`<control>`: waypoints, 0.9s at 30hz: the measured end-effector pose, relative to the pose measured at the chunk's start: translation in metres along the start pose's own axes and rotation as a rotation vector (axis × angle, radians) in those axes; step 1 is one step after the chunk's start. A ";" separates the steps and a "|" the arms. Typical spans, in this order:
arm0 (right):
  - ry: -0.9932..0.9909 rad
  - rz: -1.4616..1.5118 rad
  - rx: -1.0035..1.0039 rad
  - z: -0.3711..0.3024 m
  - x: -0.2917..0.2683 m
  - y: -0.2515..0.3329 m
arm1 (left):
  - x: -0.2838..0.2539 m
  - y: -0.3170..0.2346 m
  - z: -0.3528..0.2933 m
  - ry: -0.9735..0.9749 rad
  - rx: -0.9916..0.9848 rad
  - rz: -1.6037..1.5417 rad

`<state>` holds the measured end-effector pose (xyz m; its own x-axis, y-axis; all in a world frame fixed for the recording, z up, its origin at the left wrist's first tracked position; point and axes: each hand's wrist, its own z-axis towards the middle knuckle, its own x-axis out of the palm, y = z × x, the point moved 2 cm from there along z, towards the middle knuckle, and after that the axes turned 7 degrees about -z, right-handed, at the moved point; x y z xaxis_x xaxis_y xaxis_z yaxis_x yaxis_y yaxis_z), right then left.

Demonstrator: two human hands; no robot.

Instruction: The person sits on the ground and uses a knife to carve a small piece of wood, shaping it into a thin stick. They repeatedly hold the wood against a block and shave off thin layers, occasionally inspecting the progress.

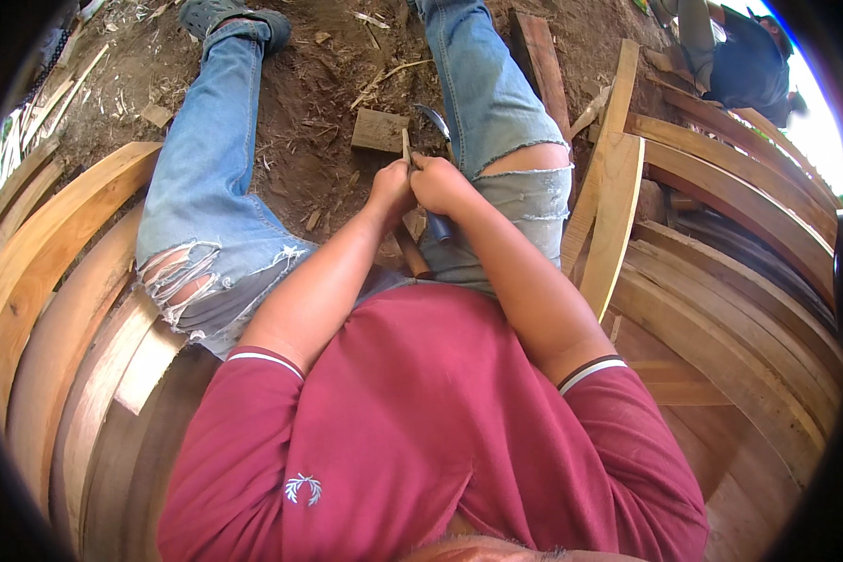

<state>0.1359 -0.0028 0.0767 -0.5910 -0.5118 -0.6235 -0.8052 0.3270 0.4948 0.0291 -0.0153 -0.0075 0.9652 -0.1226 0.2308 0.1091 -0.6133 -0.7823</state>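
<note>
My left hand (391, 189) and my right hand (439, 185) meet between my knees, fingers closed. A thin, pale wooden strip (406, 141) sticks up from between them, and both hands grip its lower part. Just beyond lies a rough wooden block (377, 130) on the ground. Beside my right hand is a tool with a dark blue handle (438, 227); a curved metal piece (431, 118) shows past the fingers, perhaps its head, the middle being hidden. Below the hands, a brown wooden bar (410, 251) slants toward my lap, partly covered by my wrists.
Curved wooden boards (61, 229) are stacked at my left, and more boards (740, 192) at my right. Two planks (613, 215) lean by my right knee. Wood chips litter the dirt ground (309, 103). A dark bulky thing (749, 61) stands at the far right.
</note>
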 end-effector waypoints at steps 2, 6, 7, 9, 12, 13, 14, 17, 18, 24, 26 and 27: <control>0.081 -0.015 0.029 0.000 -0.005 0.000 | -0.001 -0.003 0.000 -0.057 -0.255 -0.274; -0.020 -0.155 -0.060 0.000 0.005 0.001 | 0.001 0.004 0.002 -0.148 -0.359 -0.450; -0.007 -0.146 -0.035 -0.002 0.003 0.004 | 0.001 0.004 0.001 -0.153 -0.343 -0.440; 0.021 -0.127 0.014 -0.011 -0.002 0.010 | 0.000 0.000 -0.001 -0.163 -0.315 -0.420; 0.072 -0.146 0.027 -0.008 0.001 0.004 | 0.006 -0.009 -0.004 -0.168 -0.344 -0.450; 0.076 -0.135 0.027 -0.007 0.002 0.003 | 0.007 -0.006 -0.004 -0.171 -0.346 -0.460; 0.079 -0.123 0.027 -0.005 0.004 0.001 | 0.008 -0.002 -0.002 -0.174 -0.348 -0.471; 0.033 -0.102 -0.014 -0.002 0.006 0.001 | 0.007 -0.002 -0.002 -0.181 -0.342 -0.465; 0.007 -0.096 -0.034 -0.001 0.007 0.001 | 0.007 -0.003 -0.003 -0.182 -0.338 -0.456; 0.045 -0.317 -0.124 0.045 0.036 -0.042 | 0.000 0.006 -0.002 -0.142 -0.448 -0.432; 0.060 -0.244 -0.064 0.032 0.021 -0.018 | -0.001 0.003 -0.004 -0.138 -0.456 -0.388; 0.067 -0.178 -0.004 0.019 0.011 -0.002 | -0.001 -0.001 -0.005 -0.137 -0.456 -0.370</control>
<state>0.1300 0.0060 0.0579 -0.4342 -0.6134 -0.6597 -0.8966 0.2231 0.3826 0.0272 -0.0190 -0.0041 0.9077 0.2459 0.3399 0.3600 -0.8726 -0.3300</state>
